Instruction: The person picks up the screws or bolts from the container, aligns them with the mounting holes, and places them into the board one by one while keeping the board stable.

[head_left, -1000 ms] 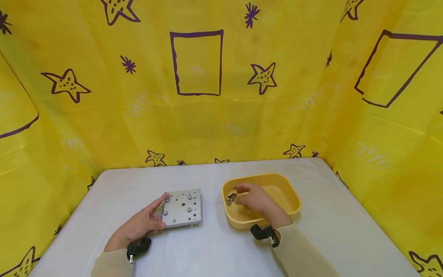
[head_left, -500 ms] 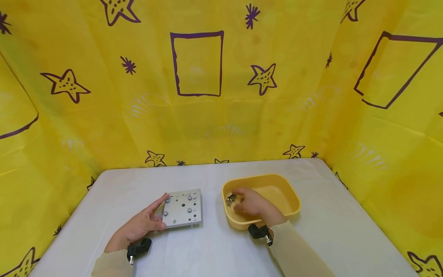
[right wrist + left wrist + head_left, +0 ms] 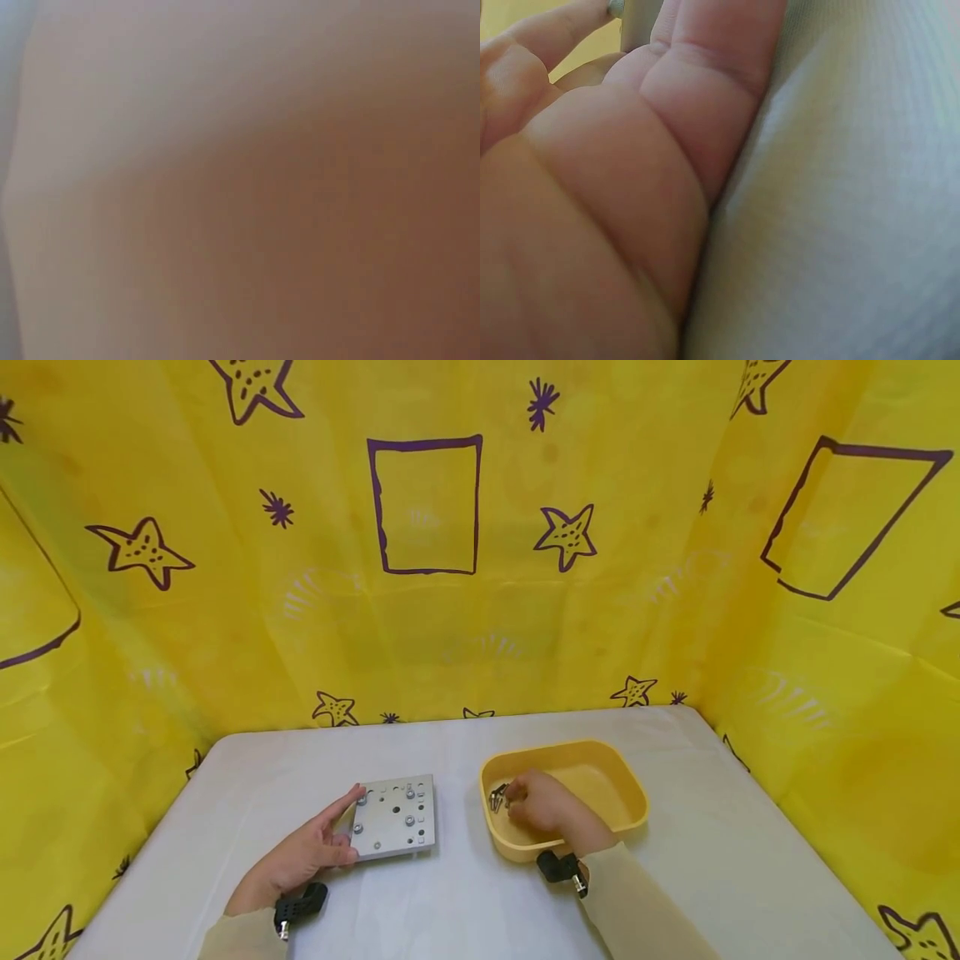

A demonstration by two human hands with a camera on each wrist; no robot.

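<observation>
At the left of the table, a flat silver metal plate (image 3: pixel 382 829) with holes and several socket-head bolts is tilted slightly up. My left hand (image 3: pixel 300 856) grips its left side, thumb at the near corner and index finger at the far one. In the left wrist view, the palm (image 3: pixel 615 157) covers most of the plate. Inside a yellow tray (image 3: pixel 637 793), several small metal screws (image 3: pixel 497 797) lie at the left end. My right hand (image 3: pixel 547 807) reaches in with curled fingers, seeming to pinch one screw at the fingertips. The right wrist view is only blurred skin.
A white-covered table (image 3: pixel 442 902) carries the plate and the tray. Yellow sheeting (image 3: pixel 420 652) with purple drawings encloses its back and sides. Black wrist cameras (image 3: pixel 300 903) sit on both wrists.
Inside the tray, my right hand has moved slightly nearer and lower, its index finger and thumb drawing in around the screws. The left hand keeps its grip on the plate. The head view shifts slightly.
</observation>
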